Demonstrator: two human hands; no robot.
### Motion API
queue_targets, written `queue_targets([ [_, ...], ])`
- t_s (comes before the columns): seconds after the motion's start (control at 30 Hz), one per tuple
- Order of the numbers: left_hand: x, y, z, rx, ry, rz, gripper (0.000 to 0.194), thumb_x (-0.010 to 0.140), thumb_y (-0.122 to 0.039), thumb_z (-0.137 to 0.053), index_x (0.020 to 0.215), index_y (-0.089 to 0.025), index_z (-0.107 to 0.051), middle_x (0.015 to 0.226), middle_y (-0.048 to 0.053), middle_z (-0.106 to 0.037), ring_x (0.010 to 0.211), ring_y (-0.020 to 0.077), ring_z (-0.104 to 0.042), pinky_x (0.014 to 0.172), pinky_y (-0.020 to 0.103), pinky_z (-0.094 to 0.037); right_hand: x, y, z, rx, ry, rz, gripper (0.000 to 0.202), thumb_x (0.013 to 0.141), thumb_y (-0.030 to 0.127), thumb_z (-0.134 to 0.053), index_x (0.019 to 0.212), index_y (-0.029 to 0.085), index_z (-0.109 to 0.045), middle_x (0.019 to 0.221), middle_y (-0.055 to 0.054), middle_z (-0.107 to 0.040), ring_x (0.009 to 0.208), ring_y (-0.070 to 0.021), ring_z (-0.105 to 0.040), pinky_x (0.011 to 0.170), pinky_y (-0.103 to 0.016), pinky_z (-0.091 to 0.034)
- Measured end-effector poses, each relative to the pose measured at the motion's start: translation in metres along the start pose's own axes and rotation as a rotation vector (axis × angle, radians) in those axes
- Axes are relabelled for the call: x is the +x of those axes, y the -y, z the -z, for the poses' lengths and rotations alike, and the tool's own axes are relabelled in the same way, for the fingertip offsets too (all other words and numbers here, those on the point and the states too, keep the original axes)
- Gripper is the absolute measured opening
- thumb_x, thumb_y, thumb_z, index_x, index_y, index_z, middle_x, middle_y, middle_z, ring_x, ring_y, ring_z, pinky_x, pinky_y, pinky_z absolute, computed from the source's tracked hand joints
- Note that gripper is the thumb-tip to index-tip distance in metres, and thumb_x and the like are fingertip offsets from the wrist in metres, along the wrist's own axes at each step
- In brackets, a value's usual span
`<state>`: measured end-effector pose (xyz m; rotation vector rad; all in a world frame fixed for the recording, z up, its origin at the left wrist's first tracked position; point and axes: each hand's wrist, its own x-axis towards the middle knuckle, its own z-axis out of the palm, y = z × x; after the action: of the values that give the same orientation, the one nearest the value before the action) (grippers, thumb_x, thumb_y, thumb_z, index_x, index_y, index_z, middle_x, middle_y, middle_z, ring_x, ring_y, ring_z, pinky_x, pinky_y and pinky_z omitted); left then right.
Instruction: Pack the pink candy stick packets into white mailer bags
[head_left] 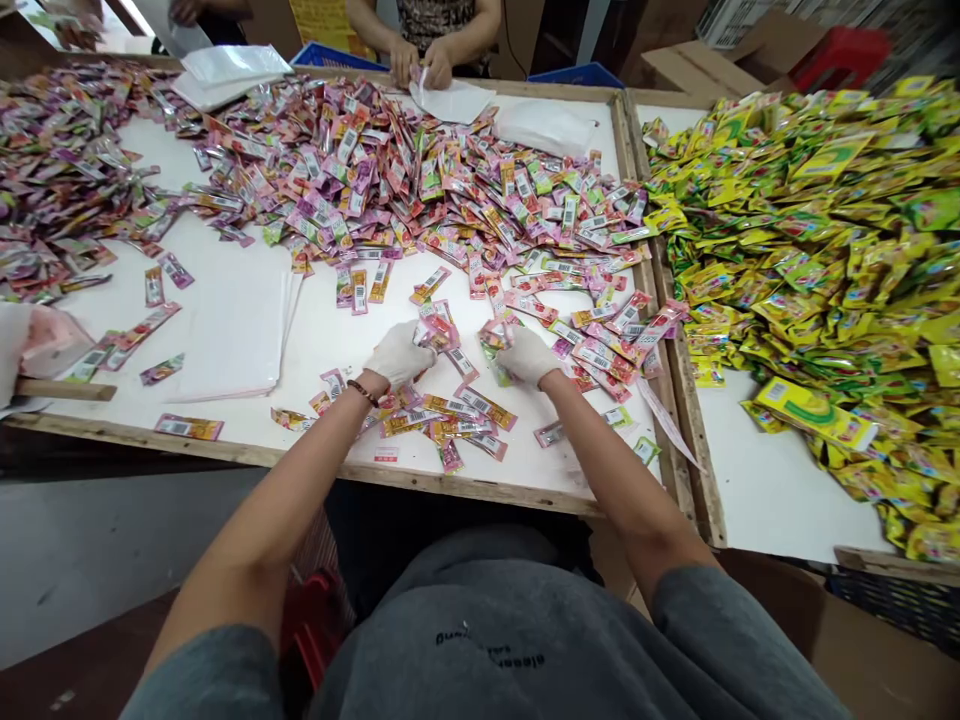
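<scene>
My left hand (pixel 400 356), in a white glove, is closed around a few small pink and orange candy sachets (pixel 439 328). Just to its right my right hand (pixel 527 356), gloved too, grips more sachets (pixel 495 335), pink and green ones. A gap of white tabletop separates the two hands. Loose sachets (pixel 450 420) lie below and between them, several with barcodes showing. Other sachets (pixel 600 350) are scattered to the right of my right hand. Beyond both hands spreads a large heap of the same sachets (pixel 390 170).
Flat white bags (pixel 232 335) lie stacked on the left. Wooden edging (pixel 465 488) borders the white table. Past a wooden divider (pixel 660 300) on the right is a heap of yellow packets (pixel 817 230). Across the table, a co-worker's hands (pixel 424 65) handle a white bag (pixel 454 101).
</scene>
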<state>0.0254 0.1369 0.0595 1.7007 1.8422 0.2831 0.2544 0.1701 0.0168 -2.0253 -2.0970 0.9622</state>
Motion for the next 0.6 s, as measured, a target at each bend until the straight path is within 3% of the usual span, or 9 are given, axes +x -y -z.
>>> queue_targets([
  [0.13, 0.01, -0.005, -0.005, 0.346, 0.113, -0.4, 0.038, 0.077, -0.018, -0.065, 0.114, -0.019, -0.074, 0.117, 0.009, -0.076, 0.114, 0.0264, -0.07, 0.101, 0.034, -0.052, -0.004, -0.02, 0.019, 0.007, -0.098, -0.047, 0.037, 0.09, 0.021, -0.062, 0.127, 0.018, -0.063, 0.123, -0.014, -0.074, 0.111, -0.0285, -0.07, 0.09, -0.032, -0.054],
  [0.23, 0.019, -0.014, -0.024, 0.607, 0.205, -0.565, 0.032, 0.085, -0.018, -0.061, 0.114, -0.017, -0.075, 0.122, 0.015, -0.073, 0.114, 0.0287, -0.069, 0.098, 0.037, -0.05, -0.001, -0.019, 0.019, -0.078, -0.04, -0.123, 0.037, 0.09, 0.025, -0.066, 0.126, 0.016, -0.062, 0.124, -0.018, -0.073, 0.115, -0.0318, -0.069, 0.092, -0.035, -0.053],
  [0.4, 0.023, -0.016, -0.044, 0.698, 0.156, -0.637, 0.039, 0.084, -0.009, -0.056, 0.119, -0.015, -0.072, 0.12, 0.018, -0.071, 0.111, 0.0303, -0.067, 0.09, 0.041, -0.046, 0.004, -0.009, 0.006, -0.151, 0.029, -0.22, 0.047, 0.089, 0.034, -0.075, 0.129, 0.014, -0.06, 0.128, -0.021, -0.07, 0.119, -0.0315, -0.068, 0.095, -0.036, -0.053],
  [0.6, 0.012, -0.008, -0.035, 0.595, 0.044, -0.672, 0.033, 0.08, -0.02, -0.065, 0.112, -0.016, -0.073, 0.113, 0.016, -0.074, 0.111, 0.0336, -0.064, 0.106, 0.051, -0.041, -0.019, -0.005, -0.005, -0.299, -0.113, -0.068, 0.032, 0.098, 0.032, -0.06, 0.127, 0.019, -0.061, 0.13, -0.021, -0.067, 0.121, -0.0334, -0.065, 0.095, -0.04, -0.051],
])
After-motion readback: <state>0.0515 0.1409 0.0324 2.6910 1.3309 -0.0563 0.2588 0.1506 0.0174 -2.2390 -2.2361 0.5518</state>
